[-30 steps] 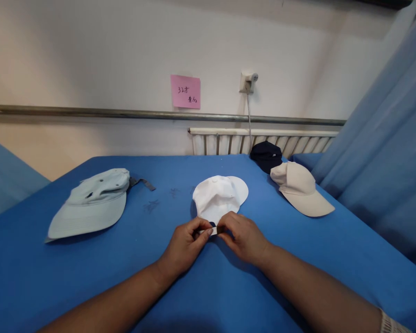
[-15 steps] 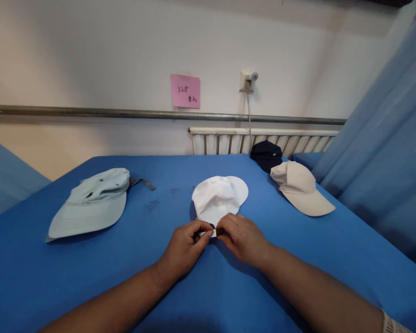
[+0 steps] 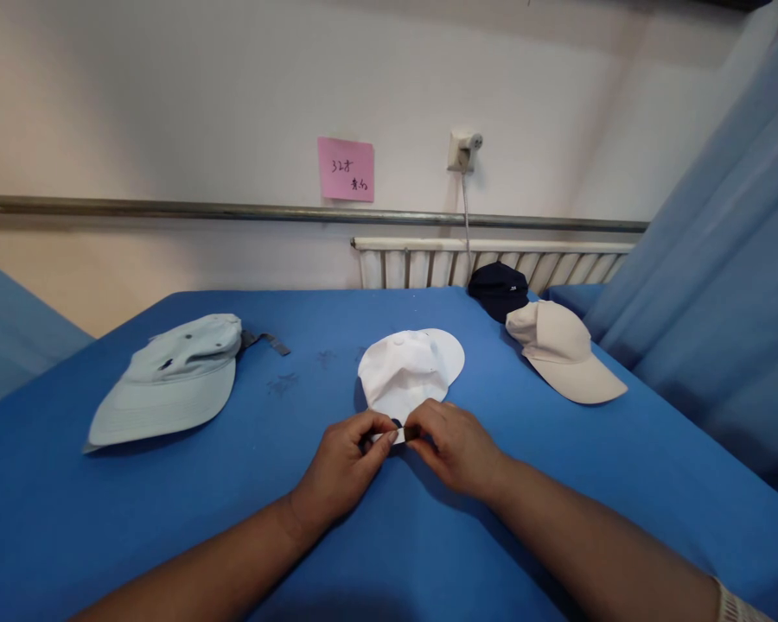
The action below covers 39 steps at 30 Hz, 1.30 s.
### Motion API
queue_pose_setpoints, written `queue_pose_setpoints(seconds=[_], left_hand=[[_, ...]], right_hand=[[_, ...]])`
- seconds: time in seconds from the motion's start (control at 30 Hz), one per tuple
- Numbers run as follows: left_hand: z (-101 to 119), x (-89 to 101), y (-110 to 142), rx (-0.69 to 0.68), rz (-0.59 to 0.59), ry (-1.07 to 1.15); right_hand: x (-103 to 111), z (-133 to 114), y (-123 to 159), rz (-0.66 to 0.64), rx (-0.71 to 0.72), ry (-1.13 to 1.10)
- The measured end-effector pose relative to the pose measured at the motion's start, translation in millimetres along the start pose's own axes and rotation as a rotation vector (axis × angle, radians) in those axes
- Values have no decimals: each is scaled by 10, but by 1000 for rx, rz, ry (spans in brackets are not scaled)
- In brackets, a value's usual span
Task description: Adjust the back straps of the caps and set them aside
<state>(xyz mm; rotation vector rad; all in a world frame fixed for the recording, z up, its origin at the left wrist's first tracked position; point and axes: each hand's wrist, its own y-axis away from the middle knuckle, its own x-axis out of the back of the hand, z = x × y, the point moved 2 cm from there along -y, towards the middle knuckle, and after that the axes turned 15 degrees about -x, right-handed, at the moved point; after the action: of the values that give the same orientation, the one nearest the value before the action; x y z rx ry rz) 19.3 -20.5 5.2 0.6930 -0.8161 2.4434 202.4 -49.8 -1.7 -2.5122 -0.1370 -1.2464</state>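
The left hand (image 3: 347, 458) and right hand (image 3: 457, 449) pinched the strap (image 3: 399, 435) from either side, about equally near; its long axis ran left to right between them. Just beyond the fingertips, the white cap (image 3: 403, 380) lay on blue cloth (image 3: 395, 553), brim pointing away and rightward.

The white cap (image 3: 402, 367) is showing matt, creased cloth. The pale blue cap (image 3: 175, 363) is presenting matt, rumpled cloth. The beige cap (image 3: 564, 345) is displaying smoother matt cloth; the navy cap (image 3: 496, 292) is also reading as cloth. The blue covering (image 3: 259, 458) is appearing smooth and largely matt. The rail (image 3: 233, 211) is giving a dull metallic sheen. The pink note (image 3: 346, 170) is looking like matt paper, the socket (image 3: 455, 152) like smooth plastic. The curtain (image 3: 719, 294) is hanging as matt cloth.
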Motion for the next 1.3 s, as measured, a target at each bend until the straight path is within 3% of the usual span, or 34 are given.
queue_pose_setpoints(seconds=[1.03,1.3], left_hand=[[13,-8,23,-67,-53,-63],[22,21,26,-139,-80,-122]], right_hand=[[-28,30,0,-8,-29,-32],[-33,35,9,27,-52,-132]])
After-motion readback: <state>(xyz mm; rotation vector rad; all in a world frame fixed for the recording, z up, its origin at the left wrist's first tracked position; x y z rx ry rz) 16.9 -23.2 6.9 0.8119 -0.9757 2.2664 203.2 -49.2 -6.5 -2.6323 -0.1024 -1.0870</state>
